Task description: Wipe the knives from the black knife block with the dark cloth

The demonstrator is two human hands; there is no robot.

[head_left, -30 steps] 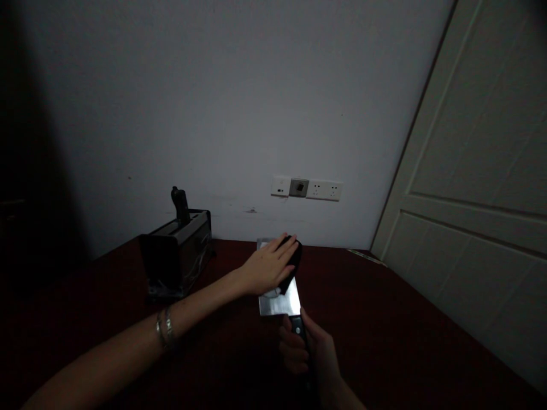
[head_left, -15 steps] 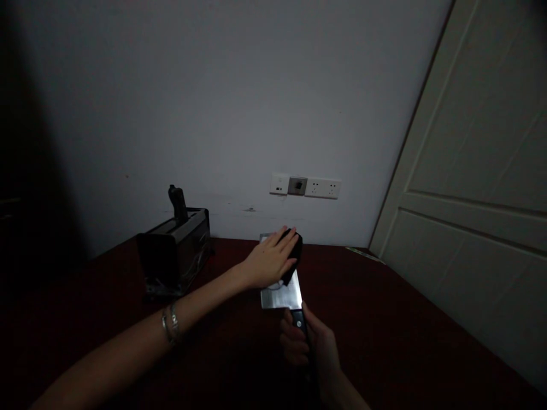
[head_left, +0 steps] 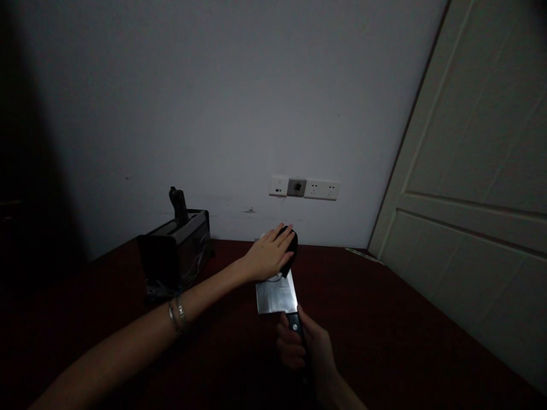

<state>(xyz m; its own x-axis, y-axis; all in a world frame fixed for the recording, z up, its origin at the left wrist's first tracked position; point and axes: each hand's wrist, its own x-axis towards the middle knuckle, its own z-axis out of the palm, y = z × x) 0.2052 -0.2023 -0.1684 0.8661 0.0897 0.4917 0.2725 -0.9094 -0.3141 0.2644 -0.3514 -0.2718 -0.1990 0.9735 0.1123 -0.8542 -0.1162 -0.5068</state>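
Note:
My right hand (head_left: 310,344) is wrapped around the black handle of a cleaver (head_left: 276,296), whose broad steel blade points away from me over the table. Across the upper blade lies my left hand (head_left: 267,257), fingers long and nearly flat, holding a black cloth (head_left: 292,249) against the metal. Something pale shows beneath the cloth's lower edge; I cannot make out what it is. Hand and cloth hide much of the blade's far half.
A dark knife block (head_left: 177,250) stands on the left of the dark red table (head_left: 363,319), with a black-handled knife (head_left: 178,206) upright in it. Behind are a wall with sockets (head_left: 321,189) and a pale door (head_left: 474,171) on the right. A flat strip (head_left: 364,255) lies near the corner.
The cloth and my left hand have shifted slightly away from me along the blade, baring more of it. The cleaver and my right hand have moved a little left and nearer.

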